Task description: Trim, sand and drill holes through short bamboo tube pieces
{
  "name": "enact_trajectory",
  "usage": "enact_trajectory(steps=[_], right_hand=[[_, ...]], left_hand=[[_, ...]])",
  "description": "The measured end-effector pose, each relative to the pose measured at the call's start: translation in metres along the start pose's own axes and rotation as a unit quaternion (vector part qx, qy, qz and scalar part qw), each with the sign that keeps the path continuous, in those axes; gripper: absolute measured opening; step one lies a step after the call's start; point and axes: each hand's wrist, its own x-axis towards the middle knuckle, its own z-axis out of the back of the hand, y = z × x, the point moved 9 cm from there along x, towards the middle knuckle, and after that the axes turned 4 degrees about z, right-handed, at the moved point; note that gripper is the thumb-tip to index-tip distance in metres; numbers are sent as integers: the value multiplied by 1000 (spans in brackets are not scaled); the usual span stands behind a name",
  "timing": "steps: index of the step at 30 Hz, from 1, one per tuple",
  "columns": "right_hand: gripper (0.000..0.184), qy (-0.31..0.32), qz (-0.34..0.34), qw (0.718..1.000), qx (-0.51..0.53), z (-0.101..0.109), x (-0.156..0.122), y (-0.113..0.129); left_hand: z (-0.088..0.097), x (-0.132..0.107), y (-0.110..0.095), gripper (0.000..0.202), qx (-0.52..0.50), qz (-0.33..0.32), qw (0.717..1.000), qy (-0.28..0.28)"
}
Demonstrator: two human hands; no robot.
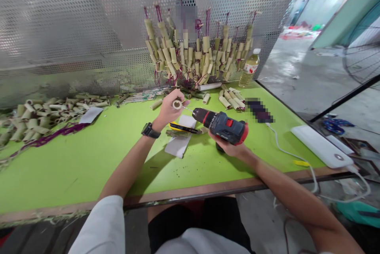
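My left hand [168, 108] is closed around a short bamboo tube [177, 104], its hollow end facing me. In my right hand [227, 146] is a cordless drill [227, 127], gripped by its handle and pointing left. The thin drill bit [188, 108] reaches the side of the tube; I cannot tell how deep it sits. Below the hands, a yellow and black utility knife [182, 128] lies over a pale strip of cloth or paper [179, 146]. Bamboo pieces lie beside the knife, and dark crumbs dot the green tabletop [190, 173].
Cut bamboo tubes [32, 121] are heaped at the left near purple cords [59, 133]. Strung bamboo [204, 56] hangs on the perforated metal panel [74, 28]. At the right are an oil bottle [249, 70], a phone [259, 110] and a white power bank [322, 147] with a cable.
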Motion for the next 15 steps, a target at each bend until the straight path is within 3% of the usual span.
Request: enact_trajectory(steps=[4, 10, 15], right_hand=[[20, -56, 25, 998, 5, 8, -2, 5], [19, -7, -65, 998, 4, 1, -4, -13], [20, -2, -82, 996, 46, -4, -5, -24]], left_hand=[[1, 1, -4, 16, 7, 1, 1000, 11], [-4, 2, -4, 15, 34, 47, 995, 82], [-7, 0, -1, 25, 49, 36, 991, 117]])
